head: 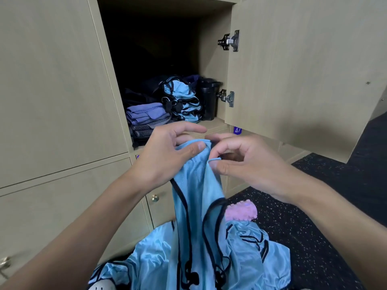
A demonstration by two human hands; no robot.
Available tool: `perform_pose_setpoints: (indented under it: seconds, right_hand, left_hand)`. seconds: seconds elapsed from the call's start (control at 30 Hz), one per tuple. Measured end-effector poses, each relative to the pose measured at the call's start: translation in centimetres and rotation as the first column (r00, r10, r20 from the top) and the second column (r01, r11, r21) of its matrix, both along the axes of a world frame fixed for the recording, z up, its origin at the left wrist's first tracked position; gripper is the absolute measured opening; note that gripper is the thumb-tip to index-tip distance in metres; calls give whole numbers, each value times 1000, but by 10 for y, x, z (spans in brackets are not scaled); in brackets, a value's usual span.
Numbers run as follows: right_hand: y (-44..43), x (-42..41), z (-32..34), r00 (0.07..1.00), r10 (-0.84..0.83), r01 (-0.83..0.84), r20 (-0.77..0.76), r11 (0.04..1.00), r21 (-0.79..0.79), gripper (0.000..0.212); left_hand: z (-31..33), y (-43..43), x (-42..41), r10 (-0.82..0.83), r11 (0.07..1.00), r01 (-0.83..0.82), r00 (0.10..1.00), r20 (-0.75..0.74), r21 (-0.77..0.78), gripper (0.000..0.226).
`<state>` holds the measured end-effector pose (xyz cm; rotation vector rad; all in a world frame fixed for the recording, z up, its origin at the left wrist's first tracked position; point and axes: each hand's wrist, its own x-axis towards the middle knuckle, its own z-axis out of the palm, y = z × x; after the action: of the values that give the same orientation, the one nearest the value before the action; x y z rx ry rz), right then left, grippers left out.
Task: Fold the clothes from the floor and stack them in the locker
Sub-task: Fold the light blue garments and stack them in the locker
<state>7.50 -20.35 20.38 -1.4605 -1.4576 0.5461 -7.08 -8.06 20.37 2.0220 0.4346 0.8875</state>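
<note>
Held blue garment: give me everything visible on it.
The blue garment is light blue, thin, slightly shiny fabric with black piping along its edges. It hangs unfolded and bunched from its top edge before the open locker. The left hand grips the top, thumb over cloth; the right hand pinches a thin edge beside it. Its lower end reaches the blue pile on the floor.

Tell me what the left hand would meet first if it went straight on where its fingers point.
Most likely the right hand, whose fingertips lie just ahead of the left hand's straight fingers, above the light blue garment that both pinch. The depth between them is unclear.
</note>
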Motion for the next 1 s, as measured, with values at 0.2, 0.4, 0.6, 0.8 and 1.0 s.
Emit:
perform_pose_setpoints:
  seconds: [0.2, 0.4, 0.6, 0.8, 1.0]
  right_hand:
    - [6, -4, -5, 999, -38, 40, -23, 996, 84, 9]
    - [11, 0, -7, 983, -174, 181, -52, 960, 211, 10]
    - [13, 4, -5, 963, -258, 269, -76, 926, 264, 16]
    - [13, 1, -2, 955, -289, 295, -69, 903, 311, 19]
    - [14, 4, -2, 951, -306, 303, -41, 901, 309, 20]
  left_hand:
    - [4, -6, -3, -48, 998, 46, 998, 40, 40, 22]
    - [5, -5, -7, -33, 993, 37, 999, -40, 108, 13]
    - [9, -12, -12, -22, 985, 46, 990, -141, 168, 47]
    - [4, -22, -7, 142, 964, -104, 979, -146, 244, 51]
    - [2, -24, -5, 180, 948, -125, 969, -169, 293, 19]
